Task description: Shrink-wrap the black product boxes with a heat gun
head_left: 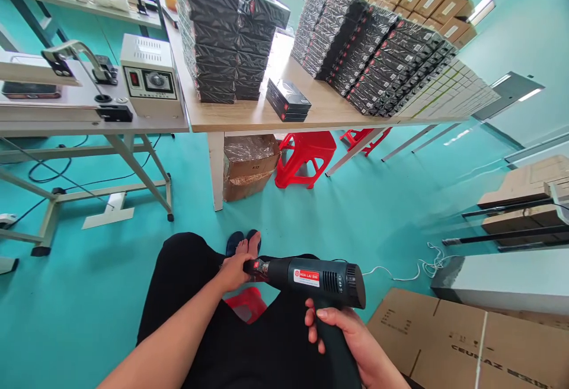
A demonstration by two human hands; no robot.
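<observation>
My right hand (344, 325) is wrapped round the grip of a dark heat gun (326, 279) with a red and white label. The gun lies level above my lap, its nozzle aimed left at my other hand. Just in front of that nozzle, my left hand (233, 273) is closed on a small black box (252, 266) with a red mark. Most of this box is hidden behind the fingers and the nozzle, and clear film seems to cover it. Whether nozzle and box touch, I cannot tell.
A wooden table (320, 117) ahead bears a short pile of black boxes (288, 101) and tall film-wrapped stacks (216, 39). Left stands a sealing machine (149, 75) on a bench. A red stool (306, 155) and carton (249, 166) sit underneath; a large carton (444, 332) lies right.
</observation>
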